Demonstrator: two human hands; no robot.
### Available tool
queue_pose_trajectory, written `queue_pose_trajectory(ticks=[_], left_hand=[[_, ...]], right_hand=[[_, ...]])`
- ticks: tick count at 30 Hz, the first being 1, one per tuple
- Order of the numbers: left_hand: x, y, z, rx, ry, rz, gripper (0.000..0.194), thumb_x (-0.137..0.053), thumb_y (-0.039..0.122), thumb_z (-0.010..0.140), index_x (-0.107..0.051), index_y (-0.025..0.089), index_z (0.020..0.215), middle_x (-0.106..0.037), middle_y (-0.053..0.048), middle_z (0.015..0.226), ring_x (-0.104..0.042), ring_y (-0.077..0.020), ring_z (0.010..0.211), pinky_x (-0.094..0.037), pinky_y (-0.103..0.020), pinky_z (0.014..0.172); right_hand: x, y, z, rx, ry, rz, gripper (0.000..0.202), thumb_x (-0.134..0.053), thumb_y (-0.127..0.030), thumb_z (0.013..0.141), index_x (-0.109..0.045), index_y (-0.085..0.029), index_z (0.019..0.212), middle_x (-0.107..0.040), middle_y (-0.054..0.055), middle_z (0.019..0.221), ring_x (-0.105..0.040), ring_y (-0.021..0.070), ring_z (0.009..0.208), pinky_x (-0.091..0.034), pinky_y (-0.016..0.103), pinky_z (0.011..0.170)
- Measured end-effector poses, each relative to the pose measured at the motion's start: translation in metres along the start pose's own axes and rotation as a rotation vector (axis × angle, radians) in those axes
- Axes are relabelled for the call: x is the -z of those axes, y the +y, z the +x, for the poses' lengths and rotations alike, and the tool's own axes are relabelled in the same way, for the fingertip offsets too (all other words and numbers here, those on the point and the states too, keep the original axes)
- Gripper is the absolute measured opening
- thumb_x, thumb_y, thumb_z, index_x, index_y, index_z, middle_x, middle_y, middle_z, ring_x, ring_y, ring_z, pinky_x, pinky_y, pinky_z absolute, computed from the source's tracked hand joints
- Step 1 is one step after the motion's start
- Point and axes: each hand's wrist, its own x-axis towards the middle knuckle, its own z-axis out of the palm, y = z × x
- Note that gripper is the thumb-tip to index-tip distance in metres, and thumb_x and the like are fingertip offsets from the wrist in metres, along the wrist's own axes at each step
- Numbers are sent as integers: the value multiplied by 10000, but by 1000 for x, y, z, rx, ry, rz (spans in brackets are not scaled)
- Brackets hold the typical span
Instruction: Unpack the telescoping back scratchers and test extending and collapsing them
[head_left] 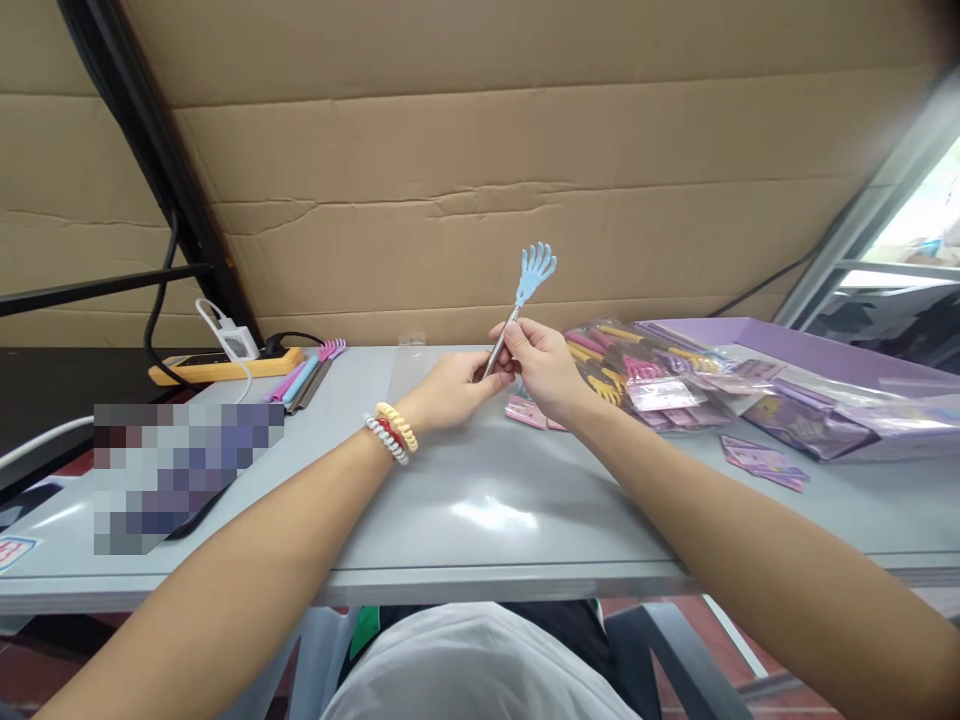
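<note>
A back scratcher [535, 272] with a light blue hand-shaped head and a metal shaft is held up over the table, its head pointing away and slightly right. My left hand [456, 388] is closed round the lower end of it. Higher on the shaft, below the blue head, my right hand [541, 362] pinches it between thumb and fingers. Part of the handle is hidden by my fingers. Pink printed cards [527, 412] lie just under my right hand. Behind my left hand is a clear plastic sleeve [409, 365], flat on the table.
Bagged back scratchers in several colours [645, 370] are heaped at right, beside a purple box [810, 345] with packets. More cards [765, 462] lie in front. At left are loose scratchers [306, 372], a yellow power strip [202, 368] and a blurred-out object [187, 475]. Cardboard [450, 150] stands behind.
</note>
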Motion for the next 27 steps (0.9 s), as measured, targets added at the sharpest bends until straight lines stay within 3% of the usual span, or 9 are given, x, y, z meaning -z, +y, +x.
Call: queue_pose_trajectory(ticks=[6,9,11,13,16,20,23,27], left_hand=[[5,1,-1,41,19,54,311,-417,425,873,-583,164,840,-546,29,609,-466,-99,547,-352,-228,542],[5,0,1,33,158,201,299,-406,378,875,-607,168,806,-575,17,609,-490,-111,562,-358,-236,556],[10,-5,4,58,278,343,310,-390,363,875,-626,176,801,-622,-11,659,-542,-140,623,-379,-256,600],[20,-13,6,181,364,519,324,-361,342,877,-638,176,843,-668,-61,752,-596,-192,723,-403,-289,651],[44,-31,5,523,376,759,358,-347,310,864,-612,115,1004,-672,-194,944,-626,-300,885,-432,-357,699],[73,-51,-4,841,371,805,438,-417,245,793,-554,22,1144,-611,-282,1120,-594,-366,1026,-448,-407,764],[87,-59,-9,933,335,796,435,-459,261,753,-618,49,1097,-623,-258,1133,-590,-364,1042,-451,-411,775],[96,-59,-9,966,200,849,388,-483,277,733,-683,111,1022,-633,-216,1154,-567,-369,1088,-442,-434,809]], right_hand=[[7,5,9,-51,103,96,363,-585,-533,776,-558,-172,784,-466,-40,550,-409,65,455,-330,204,414],[12,6,11,-95,76,28,387,-573,-555,768,-562,-170,805,-528,-14,625,-430,73,491,-335,210,422],[15,7,10,-107,32,-135,394,-530,-559,792,-570,-169,824,-583,13,717,-463,84,547,-358,219,459],[17,9,7,-65,-33,-387,376,-486,-526,829,-588,-168,879,-624,35,823,-509,103,636,-398,236,545],[19,13,2,47,-192,-747,364,-473,-467,853,-603,-159,998,-644,68,953,-555,145,786,-419,276,695],[19,16,-2,89,-410,-927,428,-432,-495,873,-603,-151,1060,-634,104,1049,-570,193,910,-417,299,757],[19,15,-3,84,-469,-948,440,-417,-508,880,-598,-156,1074,-632,105,1068,-573,198,938,-423,296,764],[18,13,-4,57,-511,-982,429,-436,-491,876,-604,-146,1069,-636,115,1063,-579,202,934,-427,294,763]])
